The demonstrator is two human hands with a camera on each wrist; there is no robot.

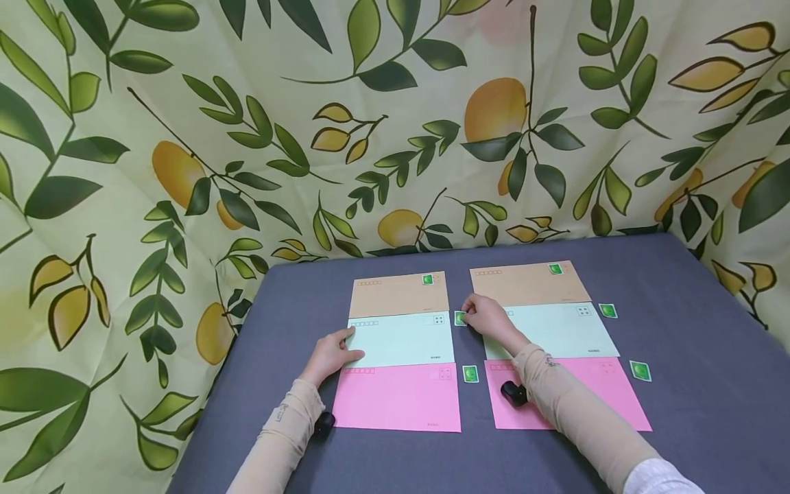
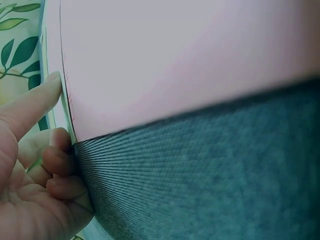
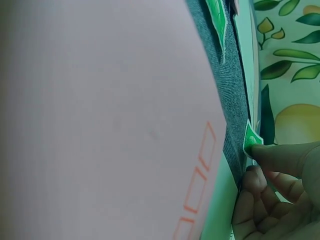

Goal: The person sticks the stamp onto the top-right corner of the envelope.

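My right hand pinches a small green stamp between thumb and finger, in the gap between two columns of envelopes. Beside it lies the right-hand mint envelope. At the left edge of the other mint envelope, my left hand rests with thumb and index finger spread over its corners. That envelope has a dotted square at its upper right. Below it, a pink envelope shows beneath the left thumb; in the left wrist view this pink sheet fills the upper part.
Brown envelopes top both columns, each with a green stamp on its upper right. Another pink envelope lies under my right forearm. Loose green stamps lie on the grey cloth. A leaf-patterned curtain stands behind.
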